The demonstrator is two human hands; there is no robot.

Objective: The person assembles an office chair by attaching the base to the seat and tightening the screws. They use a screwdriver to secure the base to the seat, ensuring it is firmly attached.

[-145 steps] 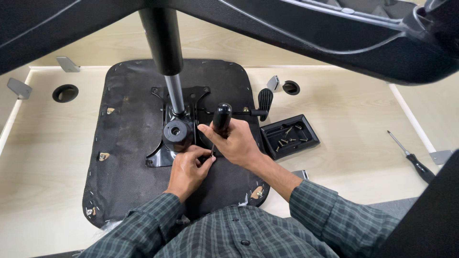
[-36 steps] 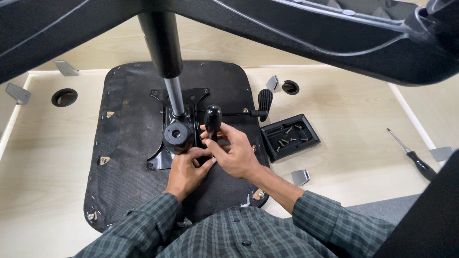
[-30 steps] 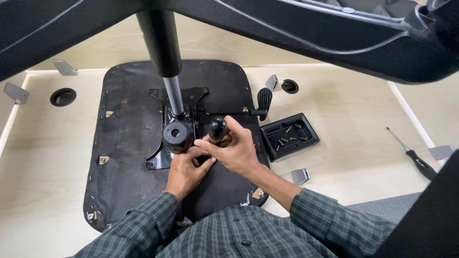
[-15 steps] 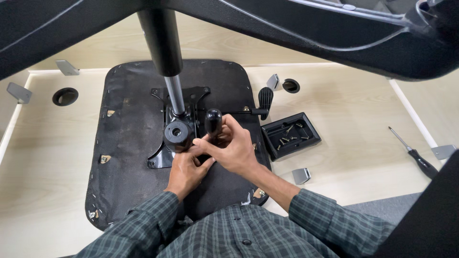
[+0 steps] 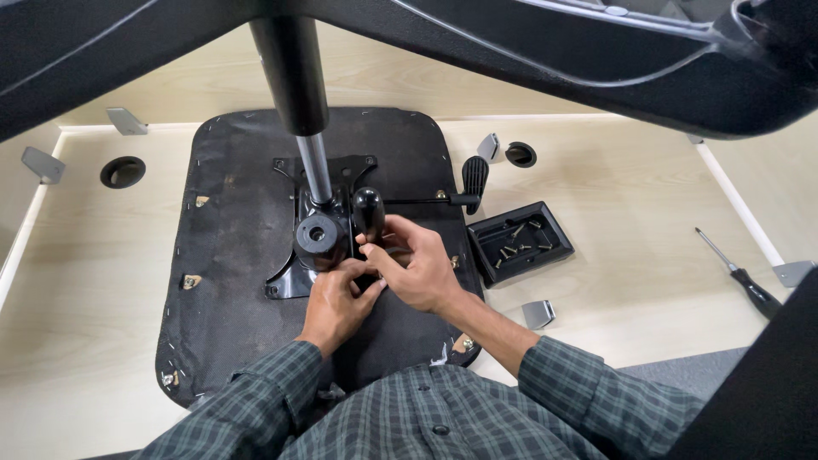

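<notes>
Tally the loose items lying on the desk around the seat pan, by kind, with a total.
Small grey metal brackets: 5 (first at)
Black parts tray holding screws: 1
Screwdriver: 1
Total: 7

The screws in the tray are too small to count. Both hands, left and right, work at the seat pan mechanism, the right on a black-handled tool.

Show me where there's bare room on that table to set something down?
Bare wood lies left of the black seat pad, below the round hole, and between the screw tray and the screwdriver. It is crowded at the metal plate, where both hands work.
</notes>
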